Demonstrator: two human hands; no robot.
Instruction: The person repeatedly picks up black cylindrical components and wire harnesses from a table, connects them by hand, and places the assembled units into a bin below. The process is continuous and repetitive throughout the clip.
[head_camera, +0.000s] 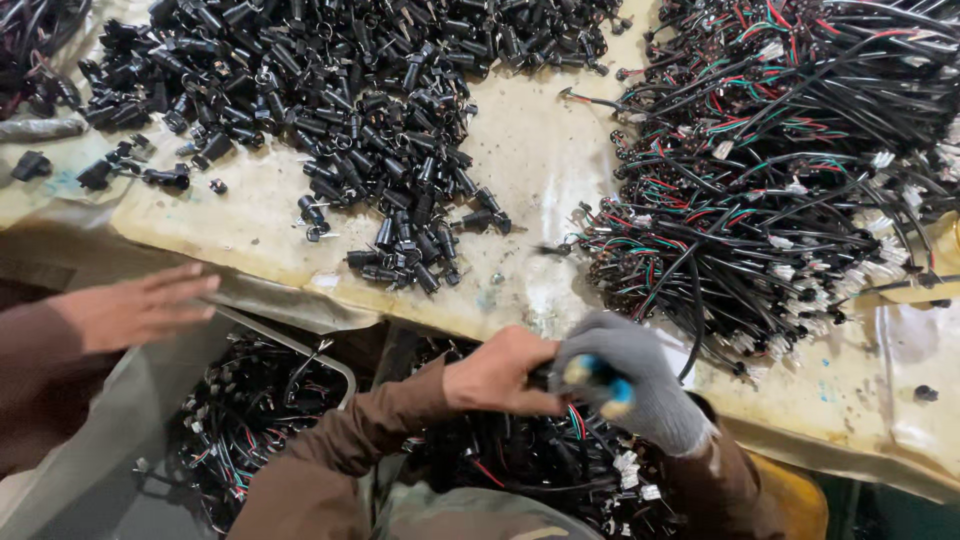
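The bare left hand (500, 375) and gloved right hand (635, 385) are both clenching a blue-handled tool (598, 385) and a wired cable piece (575, 418). Finished harnesses (540, 470) are piling beneath the grip; loose black connectors (330, 110) are waiting beyond it on the counter (540, 150). Fingers are hiding the joint; another person's hand (135, 310) is blurring leftward.
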